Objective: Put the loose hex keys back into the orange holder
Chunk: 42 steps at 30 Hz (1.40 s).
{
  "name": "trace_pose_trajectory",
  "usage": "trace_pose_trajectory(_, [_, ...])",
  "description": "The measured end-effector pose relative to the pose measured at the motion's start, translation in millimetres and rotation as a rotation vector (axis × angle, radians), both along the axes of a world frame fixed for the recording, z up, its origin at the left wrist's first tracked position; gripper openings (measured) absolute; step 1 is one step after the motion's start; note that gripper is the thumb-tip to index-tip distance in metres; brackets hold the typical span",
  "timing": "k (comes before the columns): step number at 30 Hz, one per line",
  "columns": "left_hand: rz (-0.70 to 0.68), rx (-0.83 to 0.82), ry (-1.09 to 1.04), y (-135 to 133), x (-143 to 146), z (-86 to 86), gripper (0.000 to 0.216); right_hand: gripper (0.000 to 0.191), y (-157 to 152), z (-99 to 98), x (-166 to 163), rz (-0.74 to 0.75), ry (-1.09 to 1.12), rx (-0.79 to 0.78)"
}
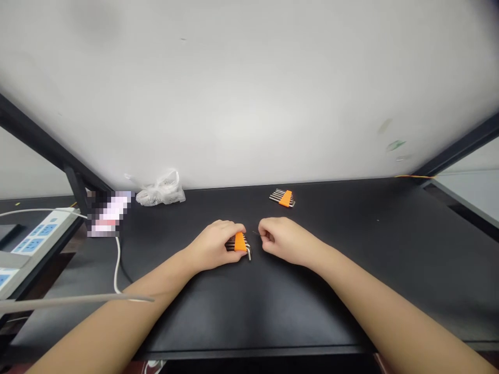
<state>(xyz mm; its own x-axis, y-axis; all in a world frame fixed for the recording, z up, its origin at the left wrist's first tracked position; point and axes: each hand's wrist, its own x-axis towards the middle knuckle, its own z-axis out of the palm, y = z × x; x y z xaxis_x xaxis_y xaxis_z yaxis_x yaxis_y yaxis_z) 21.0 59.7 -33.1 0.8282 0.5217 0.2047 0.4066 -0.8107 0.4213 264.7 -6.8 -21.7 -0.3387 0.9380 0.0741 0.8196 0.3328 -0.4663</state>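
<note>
My left hand [216,246] is closed around a hex key set [240,242] with an orange holder, lying low over the black table. Several metal keys stick out on both sides of the holder, and one bent end points toward me on the right. Just to the right of it, my right hand [286,241] is closed in a pinch. From its fingertips a thin dark rod [255,232], like a small hex key, sticks out toward the set; most of it is hidden by the fingers. A second orange hex key set [286,198] lies farther back, touched by neither hand.
A crumpled clear plastic bag [161,190] lies against the wall at the back left. Beside it is a blurred-out pinkish object [111,213]. White power strips [37,241] and a white cable [117,265] are at the left. Black frame bars slope up on both sides.
</note>
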Motion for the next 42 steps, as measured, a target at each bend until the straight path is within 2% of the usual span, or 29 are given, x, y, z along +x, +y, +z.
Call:
trace_pose_trajectory(3, [-0.014, -0.027, -0.005, -1, 1, 1.9, 0.037, 0.016, -2, -0.3, -3, 0.07, 0.102, 0.041])
trace_pose_trajectory(7, [-0.036, -0.036, -0.029, 0, 1, 0.7, 0.043, 0.014, -2, -5.3, -3, 0.091, 0.12, 0.073])
trace_pose_trajectory(13, [-0.065, -0.02, -0.049, 3, -1, -3.8, 0.052, 0.013, -2, -9.2, -2, 0.113, 0.068, 0.1])
trace_pose_trajectory(19, [-0.079, -0.042, -0.035, 3, -1, -1.7, 0.044, 0.014, -6, -2.9, -4, 0.145, -0.07, 0.177])
trace_pose_trajectory(22, [-0.085, -0.051, -0.053, 4, -1, -1.5, 0.045, 0.017, -9, -0.1, -4, 0.157, -0.066, 0.208])
trace_pose_trajectory(26, [-0.09, -0.069, -0.082, 1, 0, -0.2, 0.043, 0.019, -10, 1.6, -6, 0.156, 0.062, 0.242])
trace_pose_trajectory(31, [-0.108, -0.071, -0.162, -3, 1, 0.7, 0.044, 0.019, -9, 4.8, -11, 0.151, 0.349, 0.216])
trace_pose_trajectory(34, [-0.115, -0.069, -0.209, -2, 1, -0.8, 0.046, 0.014, -7, 3.0, -11, 0.081, 0.543, 0.115])
trace_pose_trajectory(37, [-0.142, -0.071, -0.263, -3, 1, -1.2, 0.048, 0.005, -2, -4.4, -11, -0.001, 0.812, -0.158])
trace_pose_trajectory(40, [-0.172, -0.069, -0.277, -7, 1, 0.8, 0.05, 0.026, 3, -12.2, -13, -0.022, 1.052, -0.466])
trace_pose_trajectory(42, [-0.184, -0.059, -0.303, -11, 1, 3.0, 0.05, 0.032, 4, -14.3, -16, 0.002, 1.129, -0.585])
